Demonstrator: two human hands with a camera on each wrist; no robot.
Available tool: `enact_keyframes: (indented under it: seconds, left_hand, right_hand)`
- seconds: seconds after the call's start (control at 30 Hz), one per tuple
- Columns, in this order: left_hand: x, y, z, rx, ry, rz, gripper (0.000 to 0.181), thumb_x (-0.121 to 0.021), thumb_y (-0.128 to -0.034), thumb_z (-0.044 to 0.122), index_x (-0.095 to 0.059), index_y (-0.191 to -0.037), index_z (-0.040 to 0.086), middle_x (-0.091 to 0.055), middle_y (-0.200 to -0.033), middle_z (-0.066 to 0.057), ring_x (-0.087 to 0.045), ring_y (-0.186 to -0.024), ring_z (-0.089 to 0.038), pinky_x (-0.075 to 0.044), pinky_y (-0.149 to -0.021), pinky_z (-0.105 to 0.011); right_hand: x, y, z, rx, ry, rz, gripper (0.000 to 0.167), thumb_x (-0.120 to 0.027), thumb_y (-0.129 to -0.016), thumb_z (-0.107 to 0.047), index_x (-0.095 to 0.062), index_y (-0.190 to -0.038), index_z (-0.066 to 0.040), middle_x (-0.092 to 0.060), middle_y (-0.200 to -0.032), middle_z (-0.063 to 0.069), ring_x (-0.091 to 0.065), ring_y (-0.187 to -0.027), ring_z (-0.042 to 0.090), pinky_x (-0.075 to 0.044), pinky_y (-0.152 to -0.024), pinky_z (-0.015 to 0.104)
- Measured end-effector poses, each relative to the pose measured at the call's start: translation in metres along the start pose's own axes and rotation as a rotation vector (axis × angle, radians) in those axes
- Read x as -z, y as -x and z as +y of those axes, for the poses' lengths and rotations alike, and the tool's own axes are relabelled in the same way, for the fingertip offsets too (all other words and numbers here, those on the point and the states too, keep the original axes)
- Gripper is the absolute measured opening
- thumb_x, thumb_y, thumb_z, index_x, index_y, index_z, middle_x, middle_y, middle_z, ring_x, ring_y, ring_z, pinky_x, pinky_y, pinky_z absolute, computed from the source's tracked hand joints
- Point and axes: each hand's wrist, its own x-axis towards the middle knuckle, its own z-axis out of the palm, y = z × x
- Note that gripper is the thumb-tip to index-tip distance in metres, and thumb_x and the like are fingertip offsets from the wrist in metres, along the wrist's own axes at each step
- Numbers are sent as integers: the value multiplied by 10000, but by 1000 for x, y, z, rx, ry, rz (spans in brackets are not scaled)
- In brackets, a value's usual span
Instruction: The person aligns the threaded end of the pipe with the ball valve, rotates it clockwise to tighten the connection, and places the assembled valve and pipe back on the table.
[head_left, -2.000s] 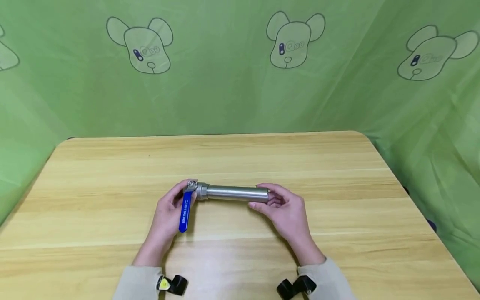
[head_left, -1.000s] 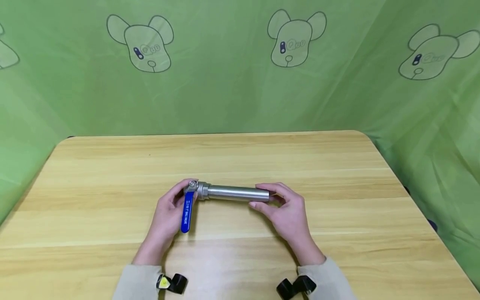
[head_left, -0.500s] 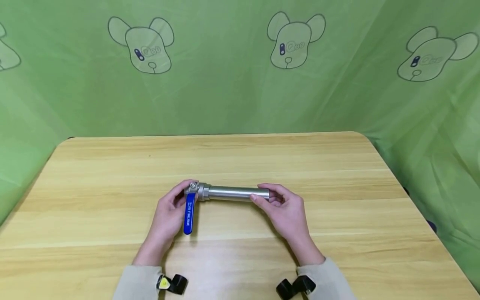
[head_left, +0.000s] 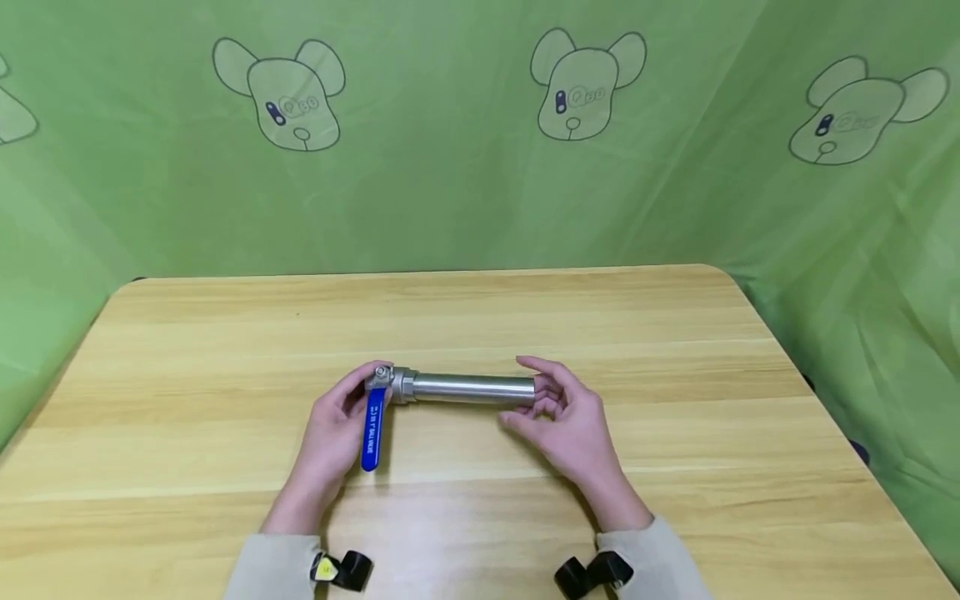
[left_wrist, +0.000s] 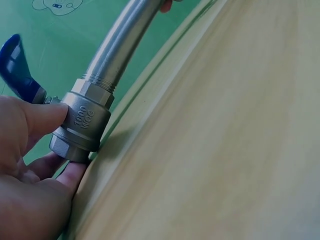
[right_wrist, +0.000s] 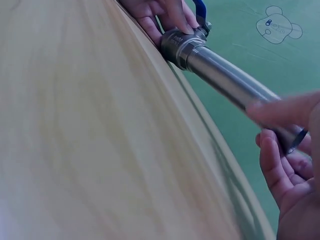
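Note:
In the head view my left hand [head_left: 335, 427] grips a steel ball valve [left_wrist: 82, 120] by its body. The valve's blue lever handle [head_left: 372, 435] points toward me, with "BALL VALVE" lettering on it. A smooth steel pipe [head_left: 472, 389] joins the valve and extends to the right. Around the pipe's far end stands my right hand [head_left: 576, 427], thumb and index finger spread off the metal. The right wrist view shows its other fingers [right_wrist: 272, 162] close under the pipe end; whether they touch it, I cannot tell.
The wooden table [head_left: 480, 517] lies beneath both hands. Green cloth [head_left: 450, 183] with printed bear heads hangs behind it and at the sides. A small black camera [head_left: 352, 571] sits at the left wrist, another black camera [head_left: 592, 575] at the right.
My right thumb and index finger have spread away from the pipe end, which they pinched half a second ago. The left hand keeps its grip on the valve.

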Motion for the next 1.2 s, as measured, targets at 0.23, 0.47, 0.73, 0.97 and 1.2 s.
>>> enact_keyframes:
  seconds: [0.23,0.47,0.73,0.97,1.2]
  left_hand:
    - [1,0,0,1,6,-4,442,-691,-1050,131,-647,-1483,207,-576,-1573,-122,-554,-1442,-271,-521,-990,-69]
    - [2,1,0,13,-8,0,443,-695,-1052,153,-646,-1484,237,-553,-1603,-109,-528,-1484,-281,-508,-977,-49]
    - [2,2,-1,13,-6,-2,440,-688,-1051,142,-649,-1479,234,-525,-1619,-129,-518,-1503,-298,-496,-1114,-142]
    - [1,1,-1,12,-28,1,430,-667,-1069,161,-641,-1491,241,-515,-1630,-133,-510,-1517,-304,-482,-1168,-215]
    - [0,1,-1,13,-26,3,434,-629,-1082,114,-633,-1500,231,-458,-1675,-154,-483,-1544,-319,-438,-1223,-292]
  right_hand:
    - [-1,1,4,234,84,76,514,-985,-716,-27,-833,-1188,-164,-827,-1158,52,-746,-994,92,-615,-899,197]
    - [-1,1,3,254,98,84,536,-988,-703,-17,-832,-1194,-165,-810,-1135,35,-723,-929,85,-639,-794,202]
    - [-2,2,1,137,96,90,486,-981,-740,-61,-810,-1189,-131,-792,-980,54,-664,-794,148,-584,-710,205]
    - [-3,1,0,76,100,84,453,-964,-782,-97,-796,-1202,-109,-773,-952,91,-666,-795,145,-584,-714,192]
    - [-4,1,0,25,113,96,378,-933,-854,-196,-797,-1197,-109,-768,-950,108,-685,-800,133,-607,-713,189]
